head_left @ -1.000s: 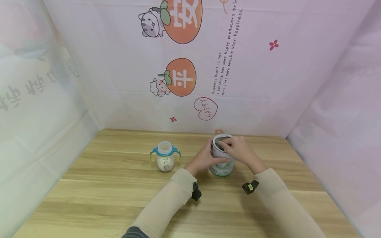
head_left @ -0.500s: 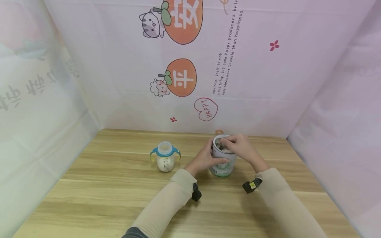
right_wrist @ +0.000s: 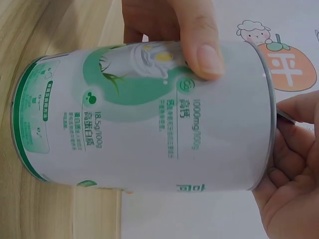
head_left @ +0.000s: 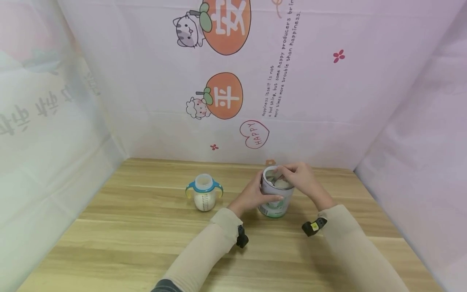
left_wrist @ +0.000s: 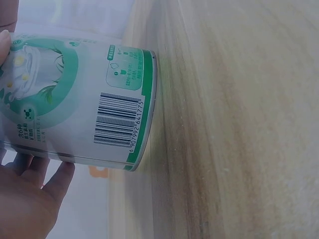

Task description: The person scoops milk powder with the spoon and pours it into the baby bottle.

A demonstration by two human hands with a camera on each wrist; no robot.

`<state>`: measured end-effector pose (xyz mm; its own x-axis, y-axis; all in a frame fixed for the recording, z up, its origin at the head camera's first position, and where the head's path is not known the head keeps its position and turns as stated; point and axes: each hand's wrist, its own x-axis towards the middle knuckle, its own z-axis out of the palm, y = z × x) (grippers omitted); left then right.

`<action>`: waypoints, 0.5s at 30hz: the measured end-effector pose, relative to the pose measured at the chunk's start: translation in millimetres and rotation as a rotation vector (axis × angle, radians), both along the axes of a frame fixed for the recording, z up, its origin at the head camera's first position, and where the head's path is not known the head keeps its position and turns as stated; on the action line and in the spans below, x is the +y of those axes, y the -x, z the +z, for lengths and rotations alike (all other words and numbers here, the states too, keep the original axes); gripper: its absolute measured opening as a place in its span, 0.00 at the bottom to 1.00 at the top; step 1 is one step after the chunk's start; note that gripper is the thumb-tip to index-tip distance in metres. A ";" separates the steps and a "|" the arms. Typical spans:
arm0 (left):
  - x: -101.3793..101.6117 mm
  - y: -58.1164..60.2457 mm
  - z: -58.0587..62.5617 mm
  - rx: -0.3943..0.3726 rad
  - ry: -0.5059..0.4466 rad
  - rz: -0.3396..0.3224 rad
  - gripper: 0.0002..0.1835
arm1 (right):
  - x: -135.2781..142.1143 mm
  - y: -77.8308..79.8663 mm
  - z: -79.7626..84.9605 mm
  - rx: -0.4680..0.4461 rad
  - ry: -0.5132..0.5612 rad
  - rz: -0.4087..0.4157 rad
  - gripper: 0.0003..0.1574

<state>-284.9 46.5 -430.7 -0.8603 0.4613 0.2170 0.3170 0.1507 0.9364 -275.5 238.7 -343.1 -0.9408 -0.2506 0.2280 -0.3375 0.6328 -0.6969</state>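
A white and green milk powder can stands open on the table, leaning slightly to the right. My left hand grips its left side, thumb across the front and the other fingers behind. Above the can's mouth is my right hand, reaching over the rim from the right. It pinches a thin metal handle, like a spoon's; the lower end goes down inside the can. Pale powder shows within. To the left, a baby bottle stands upright without a lid, with blue and yellow side handles and white contents.
The wooden table runs back to a printed cloth wall close behind the can and bottle. More cloth hangs along the left and right sides. A small black camera is strapped at each wrist.
My right hand has shifted a little right, and the powder can tips slightly more to the right, showing more of its inside. My left hand keeps its grip; the bottle stays put.
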 end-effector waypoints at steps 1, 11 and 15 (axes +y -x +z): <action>-0.1 0.2 -0.6 -0.003 0.003 0.002 0.51 | 0.9 -0.4 0.5 0.003 0.004 -0.009 0.24; 0.1 1.3 -2.9 -0.016 0.005 0.013 0.52 | 10.5 -2.5 5.6 0.019 0.069 -0.080 0.25; -0.2 2.3 -3.2 -0.007 0.006 0.012 0.52 | 14.3 -2.6 2.8 0.061 0.099 -0.106 0.26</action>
